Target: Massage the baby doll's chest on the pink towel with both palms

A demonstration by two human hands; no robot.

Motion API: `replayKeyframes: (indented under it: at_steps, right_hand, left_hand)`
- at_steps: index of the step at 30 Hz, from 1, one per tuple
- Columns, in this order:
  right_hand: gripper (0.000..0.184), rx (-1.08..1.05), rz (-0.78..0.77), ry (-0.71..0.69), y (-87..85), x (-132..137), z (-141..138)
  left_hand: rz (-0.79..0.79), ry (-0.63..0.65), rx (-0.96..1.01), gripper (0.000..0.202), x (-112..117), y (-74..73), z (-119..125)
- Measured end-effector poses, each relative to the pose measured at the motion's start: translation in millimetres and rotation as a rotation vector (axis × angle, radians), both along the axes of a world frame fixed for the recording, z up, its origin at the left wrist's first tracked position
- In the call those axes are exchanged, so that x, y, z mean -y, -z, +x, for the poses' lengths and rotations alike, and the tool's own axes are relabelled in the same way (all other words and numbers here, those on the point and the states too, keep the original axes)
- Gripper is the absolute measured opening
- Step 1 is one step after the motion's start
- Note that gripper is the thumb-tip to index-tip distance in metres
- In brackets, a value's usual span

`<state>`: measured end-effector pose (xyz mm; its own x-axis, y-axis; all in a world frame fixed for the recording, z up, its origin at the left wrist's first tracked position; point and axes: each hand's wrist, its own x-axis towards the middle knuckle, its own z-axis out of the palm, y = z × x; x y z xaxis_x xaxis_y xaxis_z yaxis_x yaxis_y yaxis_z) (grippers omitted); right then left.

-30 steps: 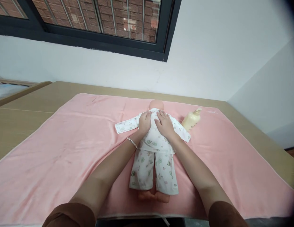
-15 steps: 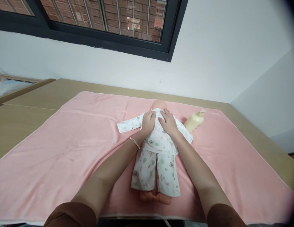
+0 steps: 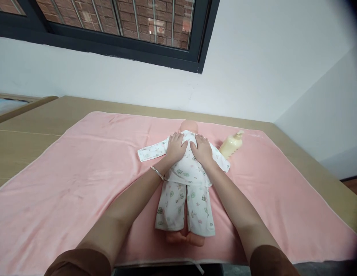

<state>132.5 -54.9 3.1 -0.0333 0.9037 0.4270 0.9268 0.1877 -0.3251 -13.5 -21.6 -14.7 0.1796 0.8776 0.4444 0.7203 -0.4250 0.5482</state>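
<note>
A baby doll point(image 3: 190, 168) in a white printed top and matching trousers lies stretched out, its bare head point(image 3: 189, 126) pointing away from me and its feet point(image 3: 185, 238) towards me. No facial features show on it. My left hand point(image 3: 176, 147) rests flat on the left of the doll's upper body, just below the neck, fingers extended. On the other side my right hand point(image 3: 201, 150) lies the same way, fingers spread and the two thumbs close together. Both palms are hidden against the cloth. A bracelet point(image 3: 157, 173) circles my left wrist.
Beneath the doll a pink blanket point(image 3: 80, 184) covers much of the wooden table point(image 3: 77, 105). A pale yellow pump bottle point(image 3: 231, 145) lies by the doll's right-side sleeve. Behind the table are a white wall point(image 3: 238, 84) and a dark-framed window point(image 3: 123, 42).
My left hand's fingers have straightened and point more towards the doll's head. The right hand has shifted slightly on the doll's upper body. The whole view has moved a little.
</note>
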Motion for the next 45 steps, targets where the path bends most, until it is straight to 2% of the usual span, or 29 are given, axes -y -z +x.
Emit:
replayKeyframes:
  at_steps: [5,10,13,18,20,22,26,28,30,35,38,43,45]
  right_hand:
    - [0.044,0.061,0.035,-0.094,-1.3,-4.8,2.1]
    - [0.042,0.070,0.092,-0.153,0.3,-8.8,3.0]
    - [0.039,0.057,0.120,-0.124,1.9,-7.7,0.8]
    - [0.031,-0.028,0.164,0.004,5.0,-2.4,-3.4]
    - [0.033,-0.044,0.160,0.004,6.6,-3.4,-2.0]
    - [0.038,-0.031,0.141,-0.040,8.2,-6.5,1.0]
    - [0.044,0.016,0.117,-0.142,10.1,-13.1,6.7]
    - [0.044,0.023,0.126,-0.170,10.0,-13.2,6.9]
    - [0.041,0.010,0.151,-0.160,9.1,-10.2,5.1]
    - [0.031,-0.022,0.219,0.028,6.6,2.1,-2.8]
    - [0.033,-0.017,0.210,0.045,6.4,2.1,-3.2]
    - [0.044,0.041,0.142,-0.124,8.2,-9.7,4.0]
    - [0.045,0.045,0.131,-0.147,9.4,-12.5,6.1]
  left_hand:
    - [0.036,0.014,-0.079,0.047,-3.8,-0.8,-6.5]
    - [0.080,0.000,0.014,0.036,-1.1,-1.8,-5.8]
    - [0.123,-0.021,0.043,0.031,4.4,-3.7,-4.1]
    - [0.165,-0.096,0.057,0.026,10.8,-5.7,-1.5]
    - [0.155,-0.114,0.055,0.028,9.4,-4.6,-1.4]
    - [0.143,-0.083,0.029,0.033,5.6,-3.1,-2.1]
    - [0.169,0.083,-0.043,0.037,-1.7,-2.1,-4.7]
    - [0.178,0.109,-0.044,0.036,-1.7,-3.1,-5.1]
    - [0.177,0.066,-0.014,0.032,1.4,-4.2,-4.5]
    - [0.208,-0.082,0.037,0.022,12.0,-4.0,-1.1]
    - [0.216,-0.129,0.033,0.022,13.5,-3.0,-0.2]
    - [0.172,0.007,0.037,0.031,5.2,-1.5,-2.3]
    - [0.167,0.069,0.023,0.035,2.0,-0.9,-3.5]
